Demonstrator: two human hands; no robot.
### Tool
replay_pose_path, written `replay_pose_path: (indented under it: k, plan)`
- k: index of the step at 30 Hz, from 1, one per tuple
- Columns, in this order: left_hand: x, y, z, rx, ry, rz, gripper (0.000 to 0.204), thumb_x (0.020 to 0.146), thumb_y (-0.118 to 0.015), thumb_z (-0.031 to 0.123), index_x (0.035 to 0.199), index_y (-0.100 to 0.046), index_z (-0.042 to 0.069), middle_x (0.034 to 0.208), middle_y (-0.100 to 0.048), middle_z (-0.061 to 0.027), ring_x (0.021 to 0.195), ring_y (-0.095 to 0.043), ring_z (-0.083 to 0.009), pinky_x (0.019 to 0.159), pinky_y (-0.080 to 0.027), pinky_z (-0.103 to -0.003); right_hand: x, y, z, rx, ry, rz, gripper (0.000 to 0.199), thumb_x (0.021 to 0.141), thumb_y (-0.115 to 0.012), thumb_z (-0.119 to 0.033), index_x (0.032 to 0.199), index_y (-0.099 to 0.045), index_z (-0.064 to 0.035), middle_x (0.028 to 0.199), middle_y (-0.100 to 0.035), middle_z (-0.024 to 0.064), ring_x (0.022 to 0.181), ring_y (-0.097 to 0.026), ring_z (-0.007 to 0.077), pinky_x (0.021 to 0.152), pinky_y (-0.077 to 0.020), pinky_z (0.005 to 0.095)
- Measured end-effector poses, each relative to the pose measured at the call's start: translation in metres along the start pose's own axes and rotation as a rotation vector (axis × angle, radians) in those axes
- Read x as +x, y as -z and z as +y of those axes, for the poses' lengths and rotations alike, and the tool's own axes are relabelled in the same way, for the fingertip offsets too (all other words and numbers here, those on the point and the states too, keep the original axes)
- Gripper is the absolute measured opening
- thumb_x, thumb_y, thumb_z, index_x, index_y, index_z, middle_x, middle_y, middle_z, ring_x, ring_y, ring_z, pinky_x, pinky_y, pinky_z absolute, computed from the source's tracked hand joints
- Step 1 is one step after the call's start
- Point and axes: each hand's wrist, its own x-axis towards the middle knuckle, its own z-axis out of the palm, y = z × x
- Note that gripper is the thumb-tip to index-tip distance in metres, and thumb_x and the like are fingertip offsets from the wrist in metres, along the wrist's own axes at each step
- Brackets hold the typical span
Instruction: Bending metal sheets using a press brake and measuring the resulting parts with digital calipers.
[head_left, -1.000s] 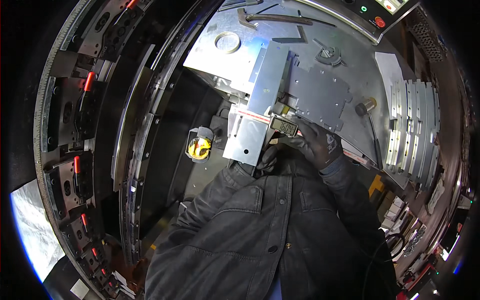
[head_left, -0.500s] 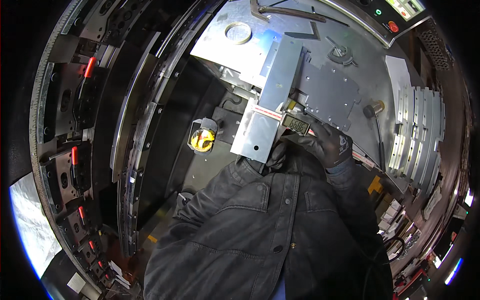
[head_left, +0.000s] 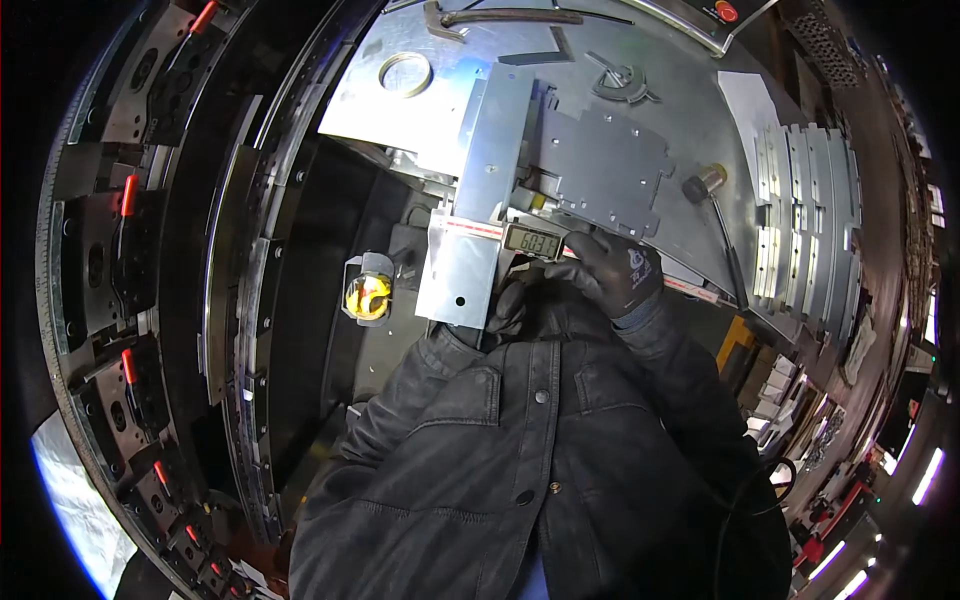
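My right hand (head_left: 612, 270), in a black glove, grips a digital caliper (head_left: 532, 240) by its display body. The caliper's long beam lies across a bent sheet-metal part (head_left: 478, 210) that stands on the machine bed. My left hand (head_left: 510, 300), also gloved in black, is closed under the lower edge of that bent part, just below the caliper; my jacket hides most of it. A flat perforated metal plate (head_left: 600, 170) lies just beyond the caliper.
A steel worktable (head_left: 690, 120) carries a metal ring (head_left: 405, 72), a mallet (head_left: 705, 185) and a stack of cut sheet parts (head_left: 805, 220) at the right. A yellow-lit fitting (head_left: 367, 295) sits left of the part. A curved machine frame with red handles (head_left: 128, 195) fills the left.
The view has shifted so the table and part sit lower and more central. My right hand stays on the caliper across the bent part; the left hand has stayed under it.
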Motion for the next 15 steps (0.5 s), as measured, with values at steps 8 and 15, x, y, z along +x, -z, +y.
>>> replay_pose_path:
  k: [8,15]
  plan:
    - [-0.002,0.012,0.000,-0.018,0.076,-0.088,0.054,0.083,-0.034,0.041,0.113,-0.032,-0.004,0.086,-0.047,-0.0188,0.047,-0.041,-0.0215,0.042,-0.035,-0.026,-0.003,-0.004,0.004,-0.039,0.022,0.070,0.037,0.074,-0.053,-0.035,0.103,-0.053,-0.0107,0.091,-0.058,0.0081,0.067,-0.056,0.0246,0.053,-0.0414,0.0312]
    - [-0.005,0.026,-0.001,-0.041,0.115,-0.162,0.055,0.082,-0.035,0.043,0.109,-0.034,-0.005,0.080,-0.047,-0.0181,0.044,-0.040,-0.0207,0.041,-0.034,-0.026,-0.004,-0.005,0.004,-0.037,0.052,0.061,0.039,0.071,-0.058,-0.027,0.105,-0.051,-0.0091,0.086,-0.057,0.0093,0.063,-0.055,0.0239,0.049,-0.0404,0.0306]
